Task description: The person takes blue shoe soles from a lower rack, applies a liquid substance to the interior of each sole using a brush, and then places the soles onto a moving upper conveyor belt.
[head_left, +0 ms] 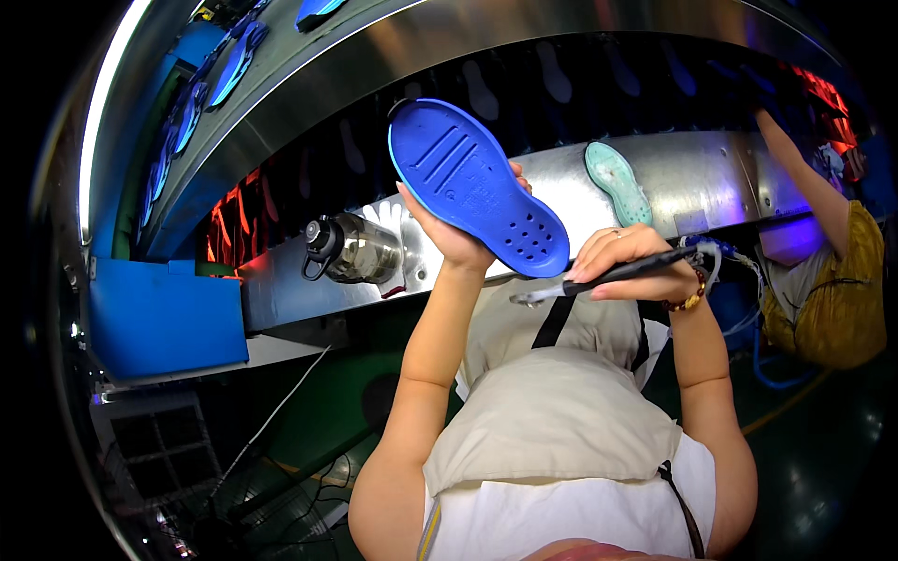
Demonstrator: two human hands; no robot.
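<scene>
My left hand (451, 238) grips a blue shoe sole (456, 168) from beneath and holds it tilted above the front of the metal bench. Raised bars show at its broad end and small holes at its narrower one. In my right hand (636, 264) is a black-handled pen-like tool (632, 269), held between thumb and fingers beside the sole's lower end. Its pale, shiny tip points left, just below the sole and apart from it. A clear tube or cord trails from its back end. On the bench beyond my right hand lies a mint-green sole (617, 182).
A clear bottle with a black lid (351, 248) stands on the bench to the left, beside a pale glove (391, 224). Behind the metal bench (692, 159) several soles sit in a dark, red-lit conveyor. More blue soles (234, 65) line the upper belt. A co-worker (828, 280) reaches in at right.
</scene>
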